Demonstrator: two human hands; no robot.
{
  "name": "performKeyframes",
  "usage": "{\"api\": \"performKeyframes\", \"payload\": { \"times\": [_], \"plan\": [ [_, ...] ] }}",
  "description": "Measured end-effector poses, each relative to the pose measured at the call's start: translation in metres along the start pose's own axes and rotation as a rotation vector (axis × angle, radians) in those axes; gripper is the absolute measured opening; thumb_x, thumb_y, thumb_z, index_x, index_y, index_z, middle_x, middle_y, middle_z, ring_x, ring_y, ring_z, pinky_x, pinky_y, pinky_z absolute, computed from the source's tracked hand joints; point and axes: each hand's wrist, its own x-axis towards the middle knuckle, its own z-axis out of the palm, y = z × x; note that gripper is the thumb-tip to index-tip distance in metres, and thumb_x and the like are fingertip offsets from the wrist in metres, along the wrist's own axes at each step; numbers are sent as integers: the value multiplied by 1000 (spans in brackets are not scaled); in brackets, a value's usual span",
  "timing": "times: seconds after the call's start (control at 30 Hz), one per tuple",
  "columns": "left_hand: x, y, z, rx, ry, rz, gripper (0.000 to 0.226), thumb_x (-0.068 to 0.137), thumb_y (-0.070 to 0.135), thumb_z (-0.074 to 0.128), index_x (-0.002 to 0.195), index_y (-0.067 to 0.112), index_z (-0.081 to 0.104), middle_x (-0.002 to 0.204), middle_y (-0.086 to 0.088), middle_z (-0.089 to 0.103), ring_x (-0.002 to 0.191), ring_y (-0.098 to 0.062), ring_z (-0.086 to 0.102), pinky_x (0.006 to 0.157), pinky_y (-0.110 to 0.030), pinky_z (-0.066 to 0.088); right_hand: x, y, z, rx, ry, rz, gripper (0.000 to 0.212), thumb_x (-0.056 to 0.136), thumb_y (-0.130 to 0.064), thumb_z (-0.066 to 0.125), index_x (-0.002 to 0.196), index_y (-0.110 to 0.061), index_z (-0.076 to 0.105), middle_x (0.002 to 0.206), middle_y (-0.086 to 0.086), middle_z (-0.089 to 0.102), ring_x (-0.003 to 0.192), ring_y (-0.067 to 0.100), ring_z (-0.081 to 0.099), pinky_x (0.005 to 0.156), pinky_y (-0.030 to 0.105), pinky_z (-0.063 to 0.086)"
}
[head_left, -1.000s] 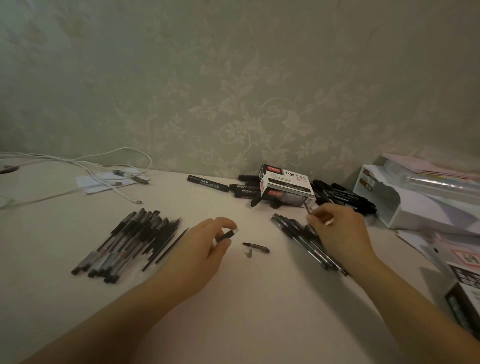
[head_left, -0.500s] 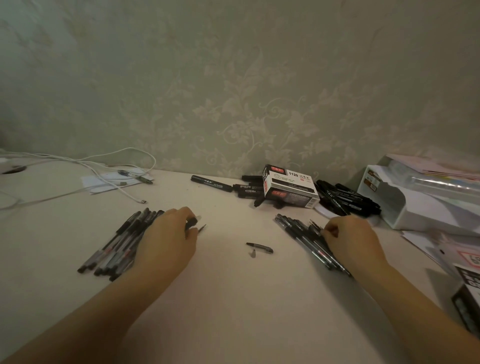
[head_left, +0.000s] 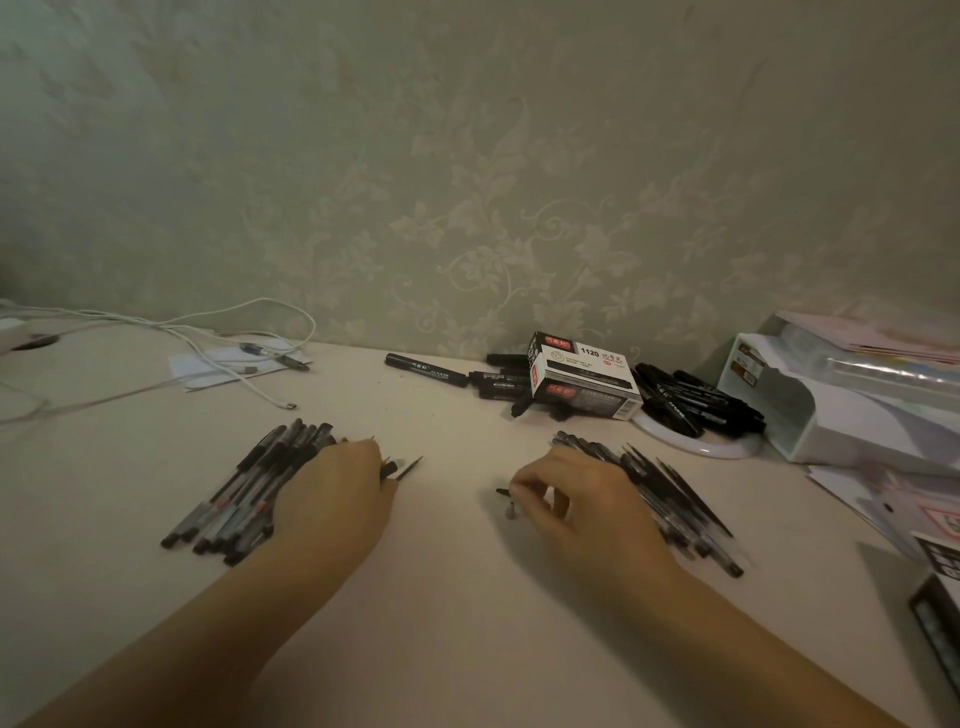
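Left of centre in the frame, the left hand (head_left: 337, 493) lies palm down over the near end of a fanned pile of pens (head_left: 239, 493), its fingers curled round a single dark pen (head_left: 390, 467) whose thin tip pokes out past the fingertips toward the middle of the table (head_left: 467, 613). Right of centre, the right hand (head_left: 582, 499) is bent at the knuckles, thumb and forefinger closed on a small black pen cap (head_left: 503, 491); whether the cap is lifted or lies flat on the table is hard to tell, since the fingers cover most of it. A tiny grey piece (head_left: 510, 512) lies just beneath those fingertips. Behind the right hand's wrist a second pile of pens (head_left: 680, 504) spreads toward the lower right. Further up, against the wall, stands a marker box (head_left: 582, 376) with black markers (head_left: 696, 400) heaped to its right on a white disc (head_left: 701, 444), and one loose marker (head_left: 423, 369) to its left. A white cable (head_left: 249, 376) trails across the upper left of the table, and a white organiser (head_left: 831, 415) sits at the right edge.
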Motion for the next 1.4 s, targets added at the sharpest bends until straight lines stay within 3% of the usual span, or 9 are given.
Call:
{"api": "performKeyframes", "payload": {
  "times": [0.13, 0.23, 0.3, 0.43, 0.67, 0.8, 0.9, 1.0, 1.4],
  "plan": [
    [-1, 5, -1, -56, 13, 40, 22, 97, 34, 49, 82, 18, 51, 73, 6, 49, 69, -13, 52, 59, -25, 40, 0, -7, 1, 130, 22, 35, 9, 92, -25, 66, 86, -27, 73, 77, -13, 65, 74, 5, 58, 65, 12, 42],
    [-4, 17, -7, -357, 73, 118, 23, 93, 37, 55, 74, 27, 47, 69, 8, 50, 62, -6, 47, 53, -22, 30, 1, -12, 1, 432, -10, 231, 8, 92, -28, 67, 88, -29, 73, 75, -7, 71, 68, 6, 64, 63, 13, 47],
    [-9, 27, -10, -522, 84, 176, 25, 91, 37, 58, 70, 31, 46, 65, 8, 50, 59, -4, 47, 52, -20, 28, 2, -15, 0, 659, -56, 343, 6, 91, -29, 68, 94, -27, 73, 77, -1, 73, 64, 6, 65, 61, 16, 50],
    [-21, 39, -5, -614, 19, 296, 18, 91, 38, 59, 75, 33, 53, 64, 12, 51, 59, -1, 48, 53, -15, 29, 3, -17, -3, 907, -102, 432, 18, 88, -31, 67, 101, -19, 73, 81, 7, 74, 67, 14, 65, 63, 21, 54],
    [-23, 40, -3, -626, 4, 376, 13, 92, 35, 59, 80, 30, 59, 66, 14, 55, 64, 5, 50, 56, -11, 36, 3, -13, 1, 928, -82, 462, 16, 98, -19, 57, 94, -12, 71, 77, 3, 73, 65, 11, 63, 65, 22, 54],
    [-23, 36, -4, -669, -20, 372, 8, 95, 33, 53, 96, 31, 61, 68, 22, 57, 61, 5, 51, 55, -9, 37, 6, -6, -3, 913, 90, 541, 22, 102, -23, 50, 91, -13, 66, 71, 0, 71, 58, 8, 60, 57, 17, 51],
    [-22, 34, -3, -650, -30, 380, 13, 98, 30, 50, 106, 32, 60, 67, 36, 52, 60, 9, 50, 56, -6, 37, 10, 3, -9, 1027, 256, 603, 24, 103, -23, 47, 88, -14, 65, 68, 1, 69, 57, 7, 59, 55, 19, 51],
    [-23, 33, -2, -636, -37, 404, 17, 98, 30, 49, 110, 30, 61, 64, 38, 51, 59, 12, 50, 54, -5, 36, 11, 8, -11, 1189, 349, 633, 25, 103, -21, 47, 88, -14, 66, 70, 3, 70, 61, 8, 62, 57, 19, 53],
    [-22, 35, 0, -677, -44, 423, 16, 97, 33, 49, 107, 38, 61, 64, 31, 53, 53, 2, 47, 50, -8, 36, 12, 12, -5, 1268, 329, 646, 24, 102, -19, 49, 88, -10, 66, 72, 6, 70, 60, 9, 63, 57, 20, 54]
  ]
}}
